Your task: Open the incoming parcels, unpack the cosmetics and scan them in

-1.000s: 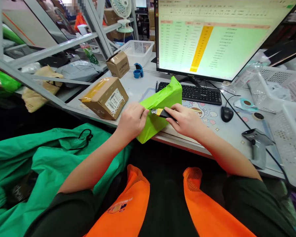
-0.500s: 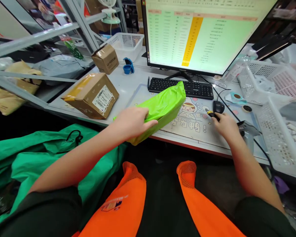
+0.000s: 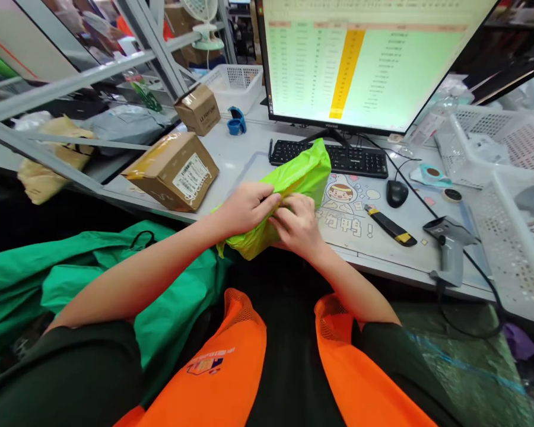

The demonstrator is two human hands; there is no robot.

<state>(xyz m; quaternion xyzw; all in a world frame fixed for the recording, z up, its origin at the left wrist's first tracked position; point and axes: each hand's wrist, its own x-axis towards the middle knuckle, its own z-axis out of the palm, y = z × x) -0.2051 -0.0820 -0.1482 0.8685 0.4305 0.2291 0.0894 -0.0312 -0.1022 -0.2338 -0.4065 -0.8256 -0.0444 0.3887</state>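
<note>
A bright green plastic mailer bag [image 3: 309, 163] is held tilted over the desk's front edge, in front of the keyboard. My left hand [image 3: 249, 206] grips its near left side, thumb on top. Close beside it, my right hand [image 3: 299, 224] has its fingers bent and pinched on the bag's plastic, where a slit or fold shows yellowish inside. What the bag contains is hidden. To the right, a black and yellow utility knife [image 3: 390, 226] lies on the desk mat [image 3: 351, 240].
A monitor [image 3: 374, 71], keyboard [image 3: 356, 160] and mouse [image 3: 397, 193] stand behind. At right are a barcode scanner [image 3: 450, 243] with its cable and white baskets [image 3: 502, 219]. Cardboard boxes [image 3: 191, 172] sit at left. Green cloth [image 3: 93, 261] hangs below the desk's left edge.
My right hand has let go of the utility knife, leaving it on the mat, and has moved left onto the green bag. My left hand still holds the bag.
</note>
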